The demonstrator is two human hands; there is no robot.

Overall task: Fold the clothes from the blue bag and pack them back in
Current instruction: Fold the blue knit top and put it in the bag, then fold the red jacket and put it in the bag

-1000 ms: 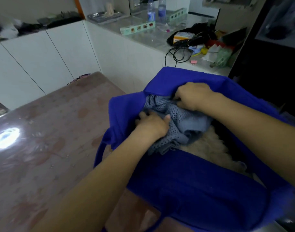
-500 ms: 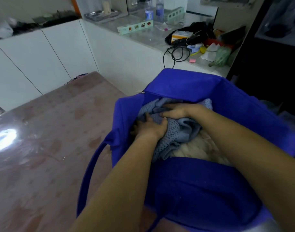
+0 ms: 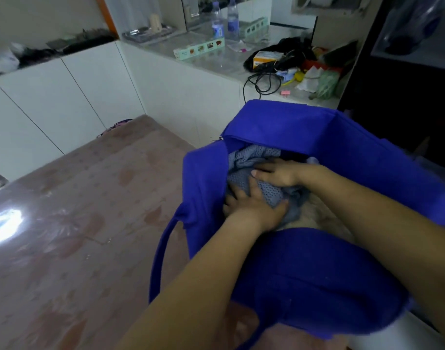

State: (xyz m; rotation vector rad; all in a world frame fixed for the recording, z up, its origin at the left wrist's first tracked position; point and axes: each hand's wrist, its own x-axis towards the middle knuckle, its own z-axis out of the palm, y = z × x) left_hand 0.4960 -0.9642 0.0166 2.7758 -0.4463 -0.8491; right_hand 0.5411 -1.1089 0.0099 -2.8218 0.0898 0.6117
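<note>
Since last frame: right hand [image 3: 277, 173] slid fwd, now flat over left hand [image 3: 254, 207]; both deeper in blue bag [image 3: 317, 281]. Fingers spread, pressing grey mesh garment [image 3: 249, 160] down at bag's 10 o'clock corner, prob. to compact it, not gripping. Cream fluffy item [image 3: 317, 213] beneath at 3 o'clock, mostly hidden. Left fingertips buried in cloth. Bag on table [image 3: 77, 210].

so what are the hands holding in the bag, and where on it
Both rest on the grey mesh garment inside the blue bag: the left hand presses its near bunched part, the right hand lies flat across its middle. A closed grip cannot be told.
</note>
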